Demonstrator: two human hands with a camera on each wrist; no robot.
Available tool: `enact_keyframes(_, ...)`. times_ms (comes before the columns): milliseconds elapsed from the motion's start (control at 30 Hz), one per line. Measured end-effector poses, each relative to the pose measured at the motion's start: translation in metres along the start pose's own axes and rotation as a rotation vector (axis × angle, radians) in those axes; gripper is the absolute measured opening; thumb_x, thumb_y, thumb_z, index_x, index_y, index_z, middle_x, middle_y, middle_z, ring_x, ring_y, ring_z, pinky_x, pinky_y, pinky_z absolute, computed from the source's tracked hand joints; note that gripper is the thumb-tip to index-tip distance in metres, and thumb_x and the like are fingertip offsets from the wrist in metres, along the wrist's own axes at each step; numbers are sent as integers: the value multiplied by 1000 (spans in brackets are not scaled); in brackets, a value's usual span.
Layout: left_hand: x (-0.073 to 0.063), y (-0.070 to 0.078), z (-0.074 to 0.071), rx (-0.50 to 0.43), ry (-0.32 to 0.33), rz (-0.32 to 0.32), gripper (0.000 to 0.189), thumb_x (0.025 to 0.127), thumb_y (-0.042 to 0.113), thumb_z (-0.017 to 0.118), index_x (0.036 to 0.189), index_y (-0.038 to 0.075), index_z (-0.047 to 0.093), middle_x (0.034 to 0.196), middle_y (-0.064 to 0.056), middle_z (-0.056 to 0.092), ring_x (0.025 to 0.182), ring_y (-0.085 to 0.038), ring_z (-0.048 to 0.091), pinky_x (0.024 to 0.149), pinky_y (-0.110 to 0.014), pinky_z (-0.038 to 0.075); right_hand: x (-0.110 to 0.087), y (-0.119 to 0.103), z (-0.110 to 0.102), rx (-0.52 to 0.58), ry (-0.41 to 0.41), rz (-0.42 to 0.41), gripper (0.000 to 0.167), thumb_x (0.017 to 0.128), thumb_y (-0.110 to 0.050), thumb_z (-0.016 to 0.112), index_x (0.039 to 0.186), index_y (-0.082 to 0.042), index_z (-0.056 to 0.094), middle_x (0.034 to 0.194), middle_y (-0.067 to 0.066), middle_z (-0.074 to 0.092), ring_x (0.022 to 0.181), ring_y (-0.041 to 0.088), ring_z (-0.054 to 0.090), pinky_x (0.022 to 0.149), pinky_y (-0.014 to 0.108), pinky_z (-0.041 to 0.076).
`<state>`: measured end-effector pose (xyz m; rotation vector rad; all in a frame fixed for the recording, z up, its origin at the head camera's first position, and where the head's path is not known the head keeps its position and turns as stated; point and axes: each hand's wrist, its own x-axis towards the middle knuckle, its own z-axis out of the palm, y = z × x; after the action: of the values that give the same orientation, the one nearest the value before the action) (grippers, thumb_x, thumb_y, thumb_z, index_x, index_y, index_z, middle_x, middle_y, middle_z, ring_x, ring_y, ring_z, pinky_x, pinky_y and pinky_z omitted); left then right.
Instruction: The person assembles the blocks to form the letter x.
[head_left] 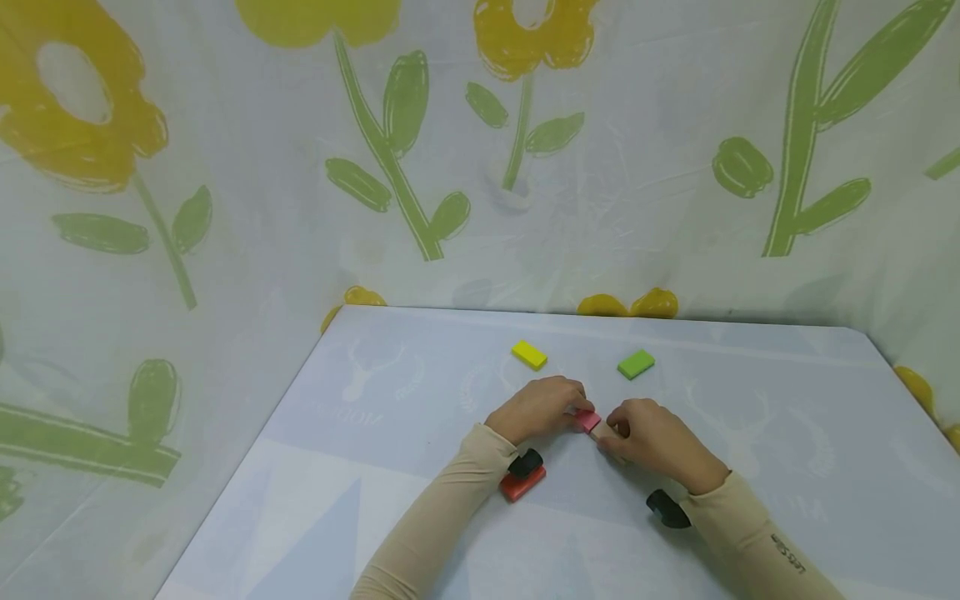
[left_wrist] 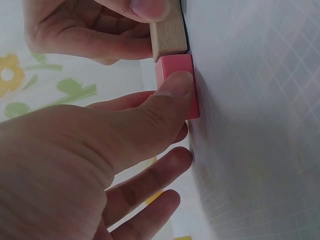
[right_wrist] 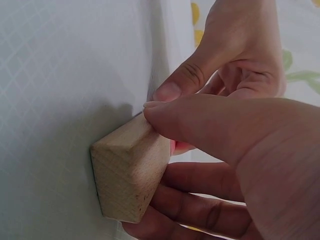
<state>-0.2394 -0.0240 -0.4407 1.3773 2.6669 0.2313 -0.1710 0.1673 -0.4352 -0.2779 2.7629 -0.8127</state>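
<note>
My left hand [head_left: 542, 408] pinches a pink block [head_left: 588, 420] between thumb and fingers, low on the table. A plain wooden block [right_wrist: 131, 170] is gripped by my right hand [head_left: 660, 437], thumb on one side and fingers on the other. In the left wrist view the end of the wooden block [left_wrist: 169, 35] meets the end of the pink block [left_wrist: 176, 64], the two roughly in line. Most of the pink block is hidden behind the hands in the right wrist view.
A yellow block [head_left: 529, 355] and a green block [head_left: 636, 364] lie farther back on the table [head_left: 360, 500]. Close by my left wrist is a red block [head_left: 523, 483], partly covered by the black wrist camera [head_left: 527, 462]. A flowered cloth [head_left: 645, 167] hangs behind the table.
</note>
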Motion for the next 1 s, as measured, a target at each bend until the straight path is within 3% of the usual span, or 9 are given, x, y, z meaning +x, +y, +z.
enact_keyframes(1000,-1,0,-1,-11,0,4,29,93,25,78,121,18,78,112,6,75,100,-7,66,90,-14,53,0,-1,0,-14,25,-18,18,90,-22,77,94,-4,79,61,-3,58,59,12,50,55,25,40)
